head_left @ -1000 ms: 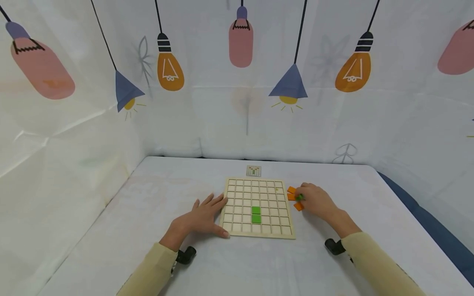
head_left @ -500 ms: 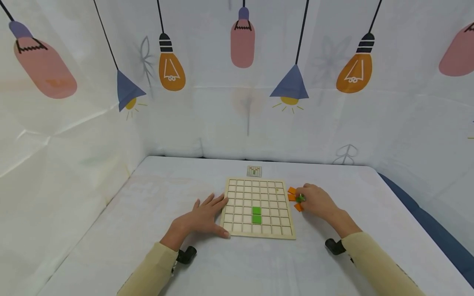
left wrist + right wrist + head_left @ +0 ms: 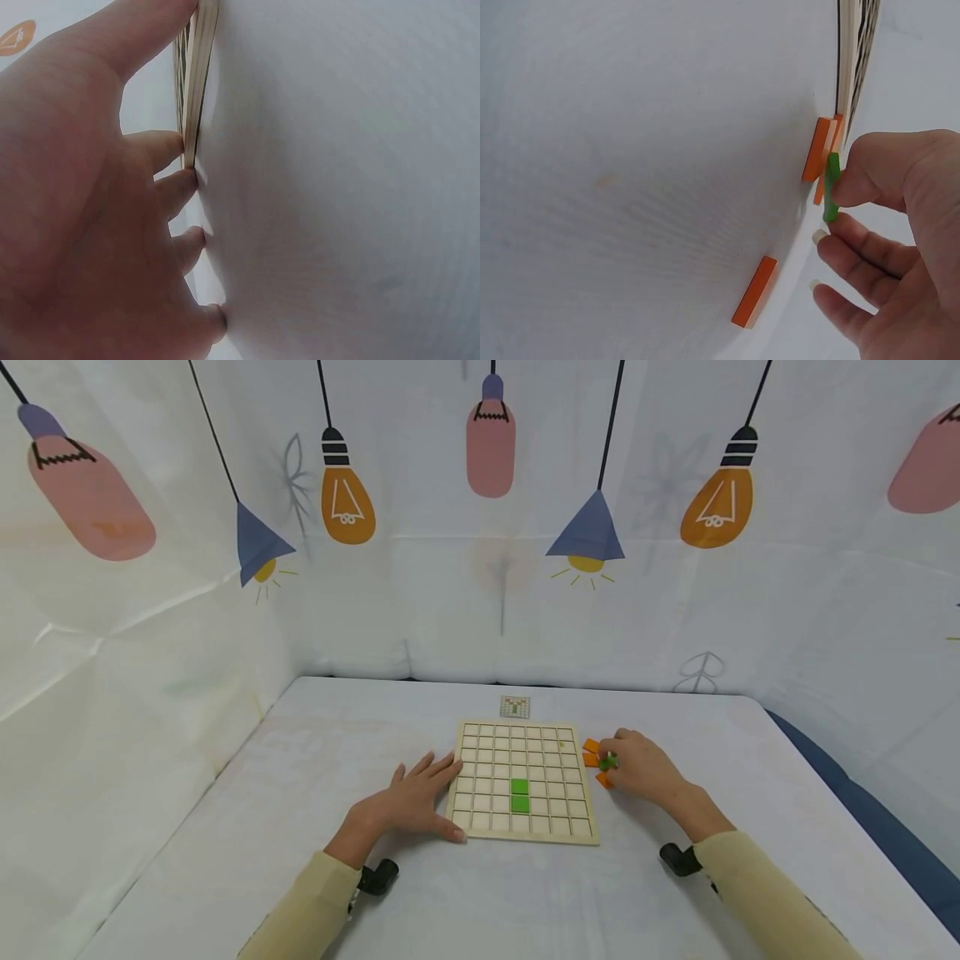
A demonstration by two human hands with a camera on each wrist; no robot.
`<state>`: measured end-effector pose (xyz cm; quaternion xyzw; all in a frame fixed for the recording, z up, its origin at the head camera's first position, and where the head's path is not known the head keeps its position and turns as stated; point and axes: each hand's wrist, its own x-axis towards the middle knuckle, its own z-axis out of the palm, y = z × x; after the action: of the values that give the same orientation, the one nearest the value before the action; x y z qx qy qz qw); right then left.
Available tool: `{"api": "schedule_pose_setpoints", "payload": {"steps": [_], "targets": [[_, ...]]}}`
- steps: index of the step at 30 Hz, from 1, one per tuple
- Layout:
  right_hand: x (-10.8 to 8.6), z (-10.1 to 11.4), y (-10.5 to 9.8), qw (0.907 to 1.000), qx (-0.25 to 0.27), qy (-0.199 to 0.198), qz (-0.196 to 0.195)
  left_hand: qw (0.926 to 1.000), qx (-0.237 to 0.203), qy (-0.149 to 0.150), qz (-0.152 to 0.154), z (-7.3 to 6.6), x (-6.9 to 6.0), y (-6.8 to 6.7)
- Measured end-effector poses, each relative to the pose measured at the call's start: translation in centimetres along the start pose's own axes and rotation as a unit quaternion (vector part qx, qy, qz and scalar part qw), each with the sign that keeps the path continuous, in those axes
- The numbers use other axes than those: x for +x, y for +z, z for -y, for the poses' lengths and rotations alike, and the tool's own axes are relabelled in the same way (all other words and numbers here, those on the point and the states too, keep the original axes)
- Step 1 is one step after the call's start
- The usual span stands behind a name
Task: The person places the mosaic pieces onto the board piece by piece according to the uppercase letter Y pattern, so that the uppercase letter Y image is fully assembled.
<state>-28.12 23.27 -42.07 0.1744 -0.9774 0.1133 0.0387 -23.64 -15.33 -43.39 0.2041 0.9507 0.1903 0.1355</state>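
Observation:
A pale wooden grid board (image 3: 491,766) lies flat on the white table, two green square tiles (image 3: 520,795) on it, one above the other. My left hand (image 3: 405,802) rests at its left side, fingers spread and fairly straight, thumb at the near left corner; fingertips (image 3: 169,150) touch the board's edge in the left wrist view. Just right of the board, my right hand (image 3: 637,764) pinches a small green tile (image 3: 832,191) between thumb and finger. Orange tiles (image 3: 591,760) lie beside and under that hand, partly hidden; the right wrist view shows one orange tile (image 3: 754,292) apart.
Behind the board lies a small patterned card (image 3: 515,707) with a grid picture. The white tabletop (image 3: 360,718) reaches back to a curtain (image 3: 450,593) printed with lamps. Dark blue fabric (image 3: 840,777) shows past the table's right edge.

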Motion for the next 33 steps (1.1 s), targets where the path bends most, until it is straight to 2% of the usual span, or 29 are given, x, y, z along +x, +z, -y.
{"api": "schedule_pose_setpoints", "payload": {"steps": [14, 21, 27, 33], "targets": [[0.3, 0.2, 0.1, 0.9983, -0.002, -0.040, -0.042, 1.0000, -0.003, 0.004, -0.001, -0.1, -0.1, -0.1], [0.5, 0.6, 0.5, 0.9991, 0.021, -0.029, -0.022, 1.0000, -0.003, 0.007, -0.001, 0.1, 0.0, 0.0], [0.5, 1.3, 1.0, 0.9976, 0.028, -0.045, -0.045, 1.0000, 0.000, 0.004, 0.001, 0.0, -0.1, 0.0], [0.9, 2.0, 1.4, 0.9964, 0.042, -0.059, -0.043, 1.0000, -0.007, 0.005, 0.003, 0.1, -0.5, -0.1]]}}
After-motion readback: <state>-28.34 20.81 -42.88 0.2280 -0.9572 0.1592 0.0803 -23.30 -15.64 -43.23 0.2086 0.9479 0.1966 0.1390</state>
